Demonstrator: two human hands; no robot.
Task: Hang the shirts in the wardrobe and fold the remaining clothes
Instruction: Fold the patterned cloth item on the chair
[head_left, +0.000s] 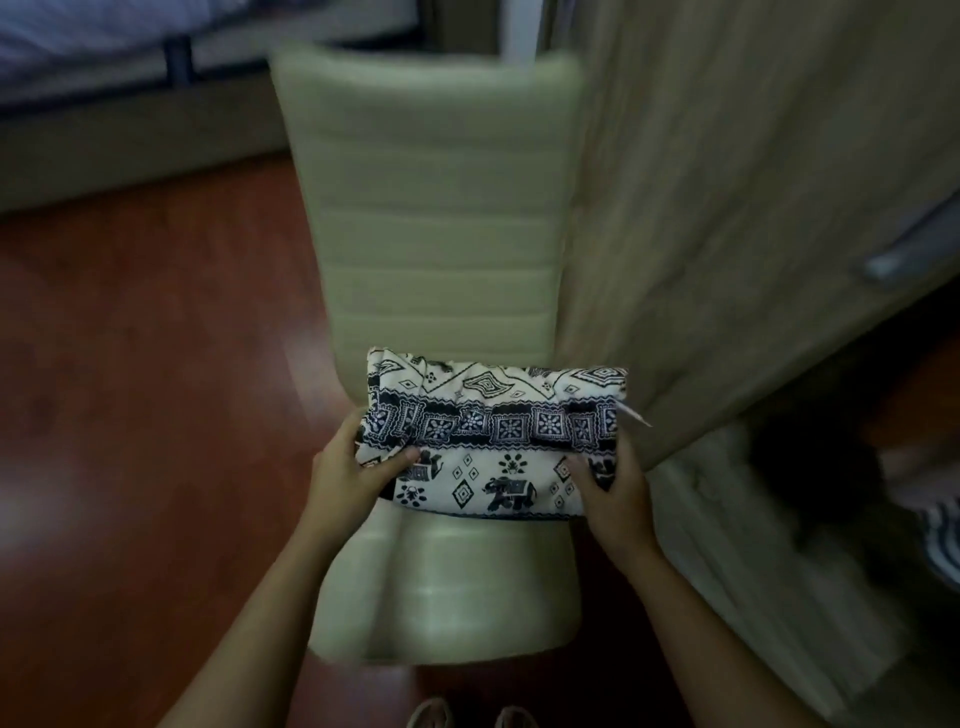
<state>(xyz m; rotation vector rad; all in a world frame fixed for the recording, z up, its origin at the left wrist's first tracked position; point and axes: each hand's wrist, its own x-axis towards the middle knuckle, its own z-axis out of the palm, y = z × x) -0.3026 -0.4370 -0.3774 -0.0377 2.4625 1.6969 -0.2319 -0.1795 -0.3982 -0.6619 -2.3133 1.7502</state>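
Over the seat of a pale chair (436, 218), seen from the head camera, a folded cloth (493, 441) printed with dark elephants is held at both short ends. Left hand (353, 467) grips its left edge, thumb on top and fingers beneath; right hand (608, 488) grips the right edge likewise. Beside the chair stands a wardrobe door (727, 208), on a reddish floor (130, 415).

text: we read none | label: we see one small tag (635, 414) on the folded patterned cloth (493, 441), too blurred to read
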